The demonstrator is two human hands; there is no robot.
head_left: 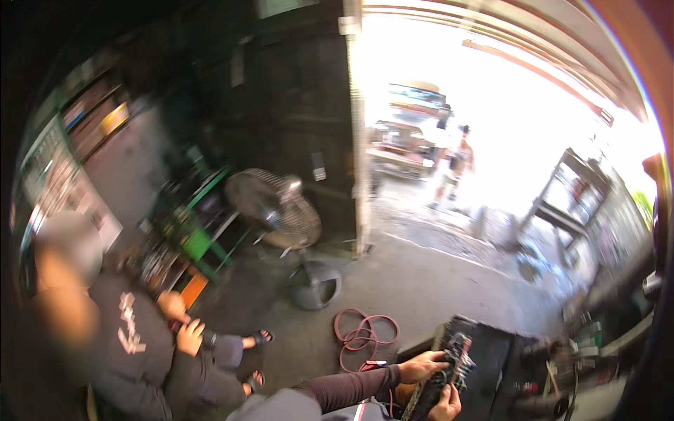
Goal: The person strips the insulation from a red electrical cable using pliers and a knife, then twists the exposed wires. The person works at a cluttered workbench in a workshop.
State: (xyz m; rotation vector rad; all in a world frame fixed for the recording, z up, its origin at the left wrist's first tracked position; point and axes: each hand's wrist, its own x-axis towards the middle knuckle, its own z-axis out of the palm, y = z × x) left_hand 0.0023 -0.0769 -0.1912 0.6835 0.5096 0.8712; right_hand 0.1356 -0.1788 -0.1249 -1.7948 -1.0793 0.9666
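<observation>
At the bottom right, my left hand (423, 366), coming out of a dark sleeve, is closed on the near-left side of a long, blurred mechanical part (459, 361) with dark, greenish and metallic bits. My right hand (446, 405) grips the lower end of the same part, its thumb on top. Motion blur hides the exact kind of part. The part is above a worn black surface (495, 351) with a raised edge. The undersides of my fingers are hidden.
A person (133, 337) in dark clothes sits on the left, hands together. A red hose (365, 337) lies coiled on the floor by a pedestal fan (274, 209). Behind stands a green cart (196, 238). Through the wide doorway show a vehicle (404, 137), people (458, 163) and a metal rack (570, 193).
</observation>
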